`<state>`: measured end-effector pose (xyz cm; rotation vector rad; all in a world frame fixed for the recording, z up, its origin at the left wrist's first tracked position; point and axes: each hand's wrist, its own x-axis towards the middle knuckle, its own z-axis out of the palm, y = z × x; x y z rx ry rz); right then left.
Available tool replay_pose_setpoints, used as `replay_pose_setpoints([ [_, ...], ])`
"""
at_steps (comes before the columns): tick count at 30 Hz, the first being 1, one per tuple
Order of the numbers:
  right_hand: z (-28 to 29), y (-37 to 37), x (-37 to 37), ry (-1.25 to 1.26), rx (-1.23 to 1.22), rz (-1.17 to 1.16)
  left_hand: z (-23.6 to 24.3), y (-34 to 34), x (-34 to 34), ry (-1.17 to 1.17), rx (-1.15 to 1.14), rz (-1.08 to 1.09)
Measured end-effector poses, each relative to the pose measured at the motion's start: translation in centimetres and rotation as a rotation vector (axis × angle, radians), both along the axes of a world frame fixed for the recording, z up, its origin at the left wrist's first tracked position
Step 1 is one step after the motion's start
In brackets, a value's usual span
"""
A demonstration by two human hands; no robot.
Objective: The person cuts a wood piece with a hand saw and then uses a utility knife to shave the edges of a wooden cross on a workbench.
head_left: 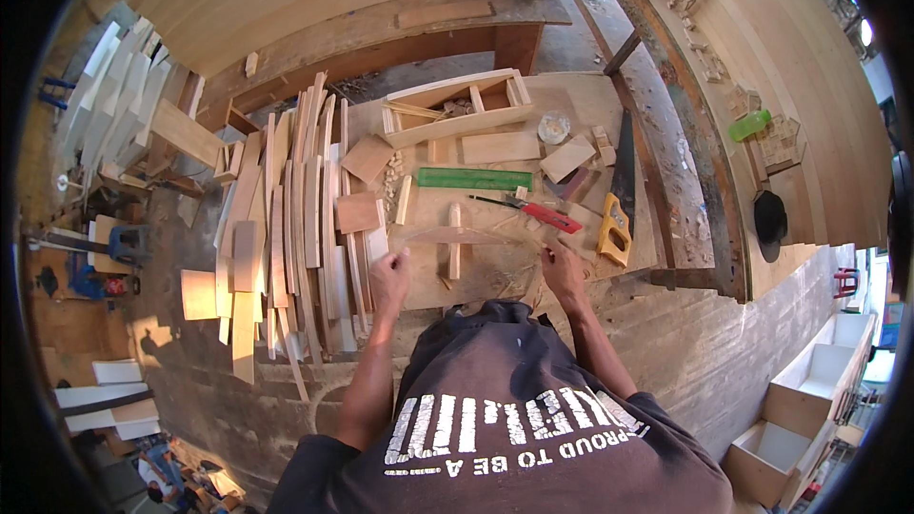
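Note:
My left hand (389,278) is closed at the near left of the worktable (428,296), its fingers curled. Opposite it, my right hand (562,271) is closed too, thumb and fingertips together. What either hand holds, if anything, is too small to make out. Between them lies a narrow wooden piece (454,262), with a flat thin wooden strip (481,236) crossing it. Beyond my right hand rest a red utility knife (552,218) and a thin dark pencil-like stick (490,200). A green ruler (476,178) lies farther back.
A handsaw (616,228) with a yellow handle lies at the right edge. Wooden slats (286,219) are piled on the left. Behind stand a divided wooden box (462,128) and a clear dish (553,128). A black cap (769,219) and green bottle (750,125) are at the right.

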<state>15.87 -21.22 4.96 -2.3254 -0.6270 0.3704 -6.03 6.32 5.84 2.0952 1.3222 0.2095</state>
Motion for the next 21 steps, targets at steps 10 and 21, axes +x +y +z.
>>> replay_pose_setpoints([
  [10, 0.3, 4.1, 3.5, -0.103, 0.001, 0.292, 1.6, -9.5, 3.1, 0.133, 0.067, -0.078],
  [21, 0.1, 12.8, -1.2, -0.002, 0.234, 0.538, -0.3, -5.9, 3.2, -0.133, 0.219, -0.164],
])
